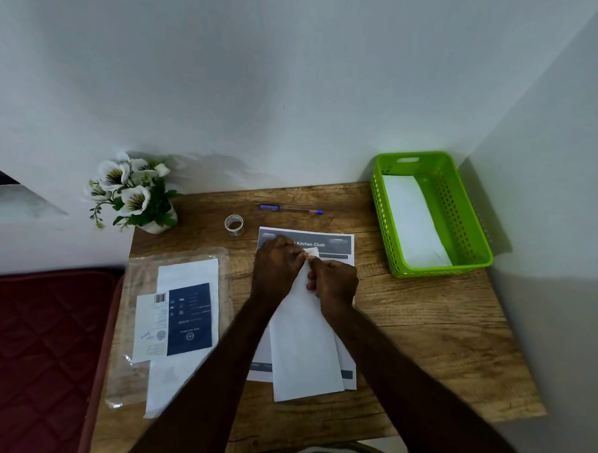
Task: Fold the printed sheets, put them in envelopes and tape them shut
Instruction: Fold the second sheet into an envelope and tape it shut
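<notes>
A long white envelope [304,350] lies lengthwise on the printed sheets [327,244], whose top one reads "Kitchen Cloth". My left hand [278,266] and my right hand [334,279] meet at the envelope's far end, both pinching its flap there. A small roll of clear tape [234,224] stands just beyond and to the left of the sheets. At the left lies a clear plastic pack of envelopes [180,320] with a dark blue label.
A green perforated basket [462,213] at the back right holds a white envelope [414,221]. A blue pen [291,209] lies near the wall. A white pot of artificial flowers [134,191] stands at the back left corner. A dark red cushion [38,355] sits left of the table.
</notes>
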Motion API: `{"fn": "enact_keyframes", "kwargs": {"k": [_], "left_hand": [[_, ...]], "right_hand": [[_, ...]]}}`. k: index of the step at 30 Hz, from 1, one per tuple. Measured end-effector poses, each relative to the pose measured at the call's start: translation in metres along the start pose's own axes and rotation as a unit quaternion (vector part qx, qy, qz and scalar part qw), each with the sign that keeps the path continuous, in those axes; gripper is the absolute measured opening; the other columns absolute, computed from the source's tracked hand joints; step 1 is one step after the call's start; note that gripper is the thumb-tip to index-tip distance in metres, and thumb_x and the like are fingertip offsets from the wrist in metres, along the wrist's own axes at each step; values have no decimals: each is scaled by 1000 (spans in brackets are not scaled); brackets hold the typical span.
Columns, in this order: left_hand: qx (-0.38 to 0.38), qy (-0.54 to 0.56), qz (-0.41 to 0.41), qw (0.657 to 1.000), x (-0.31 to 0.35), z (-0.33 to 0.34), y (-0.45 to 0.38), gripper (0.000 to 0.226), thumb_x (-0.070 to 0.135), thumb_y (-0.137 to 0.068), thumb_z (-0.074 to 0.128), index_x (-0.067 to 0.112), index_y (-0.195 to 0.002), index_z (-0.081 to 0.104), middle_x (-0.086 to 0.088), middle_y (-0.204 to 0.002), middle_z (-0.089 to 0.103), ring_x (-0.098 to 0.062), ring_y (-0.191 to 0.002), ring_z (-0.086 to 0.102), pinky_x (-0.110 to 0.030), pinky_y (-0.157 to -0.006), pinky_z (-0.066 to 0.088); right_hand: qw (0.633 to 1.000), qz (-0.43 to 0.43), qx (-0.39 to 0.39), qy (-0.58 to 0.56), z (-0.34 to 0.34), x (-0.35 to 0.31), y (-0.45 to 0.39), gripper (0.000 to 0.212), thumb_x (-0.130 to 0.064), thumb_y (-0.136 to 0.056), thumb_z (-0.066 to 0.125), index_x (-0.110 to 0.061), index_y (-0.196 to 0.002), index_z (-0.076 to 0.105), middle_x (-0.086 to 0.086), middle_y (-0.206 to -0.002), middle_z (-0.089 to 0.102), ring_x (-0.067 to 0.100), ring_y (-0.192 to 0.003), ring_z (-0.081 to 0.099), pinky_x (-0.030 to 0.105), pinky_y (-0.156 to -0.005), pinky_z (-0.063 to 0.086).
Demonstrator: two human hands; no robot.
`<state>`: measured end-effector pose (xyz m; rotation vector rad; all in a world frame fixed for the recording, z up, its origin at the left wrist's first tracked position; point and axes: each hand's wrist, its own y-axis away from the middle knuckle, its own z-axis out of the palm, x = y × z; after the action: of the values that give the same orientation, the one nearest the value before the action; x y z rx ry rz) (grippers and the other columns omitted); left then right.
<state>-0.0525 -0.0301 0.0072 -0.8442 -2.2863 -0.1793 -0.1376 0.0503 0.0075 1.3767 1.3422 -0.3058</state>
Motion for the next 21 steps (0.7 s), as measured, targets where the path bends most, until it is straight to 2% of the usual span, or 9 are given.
{"fn": "enact_keyframes", "kwargs": {"k": [4,8,13,17,21], "left_hand": [[-6,3,-22,1000,-1,3,-3,23,24,-96,67,6,-104,79,-10,-112,74,-24,-106,65,-35,-103,44],[-7,8,-29,1000,-1,3,-4,23,25,-95,69,6,-104,78,-10,-112,74,-24,-107,65,-36,-102,44],[-17,8,-49,999,-1,4,-5,28,31,-96,67,8,-109,75,-5,-115,70,-20,-111,61,-34,-103,42],[-21,-3,-47,999,0,5,-6,26,32,-95,67,10,-107,75,-4,-114,70,-20,-111,60,-39,-103,41],[-22,8,-69,997,2,4,-10,24,33,-92,71,12,-102,76,-3,-110,71,-20,-109,61,-41,-101,44]], "right_hand": [[1000,-3,5,8,2,1,-2,28,-34,-88,79,-12,-70,75,-2,-58,72,10,-42,65,24,-49,50],[1000,4,9,20,4,1,-2,30,-36,-88,78,-11,-72,76,-2,-59,72,11,-44,67,33,-60,58],[1000,0,13,21,4,1,0,29,-35,-87,79,-12,-70,74,-3,-58,72,11,-42,67,34,-60,60],[999,-3,14,35,3,-2,0,29,-35,-89,78,-10,-74,75,-3,-60,72,9,-40,65,32,-59,59],[998,-8,7,61,1,-6,1,31,-37,-87,79,-9,-75,76,-1,-63,73,14,-46,68,39,-70,64]]}}
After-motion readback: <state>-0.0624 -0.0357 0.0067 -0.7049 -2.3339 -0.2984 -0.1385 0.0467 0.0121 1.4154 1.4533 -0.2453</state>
